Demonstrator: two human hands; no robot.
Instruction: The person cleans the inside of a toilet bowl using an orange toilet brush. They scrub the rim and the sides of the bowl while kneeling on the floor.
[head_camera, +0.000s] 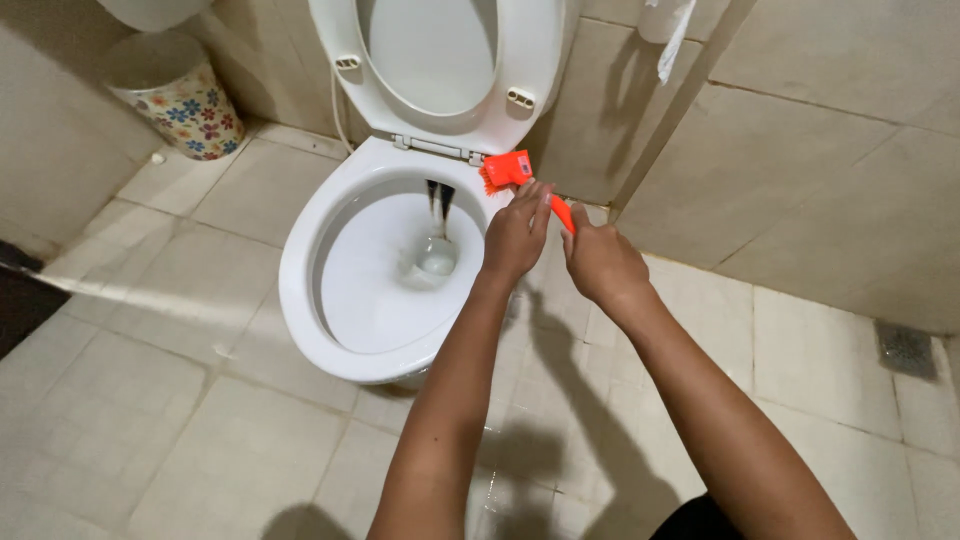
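Two hands meet over the right rim of a white toilet bowl (300, 300), both on an orange brush (508, 170). The right hand (600, 262) is closed around the brush's orange handle, which shows just above its knuckles. The left hand (516, 235) lies just beside it, its fingers curled against the handle right behind the bristled head. The brush head sticks out beyond the fingertips, resting at the back right edge of the rim near the hinge of the raised seat (440, 60). A flowered bin (185, 100) stands well apart on the tiled floor (200, 440).
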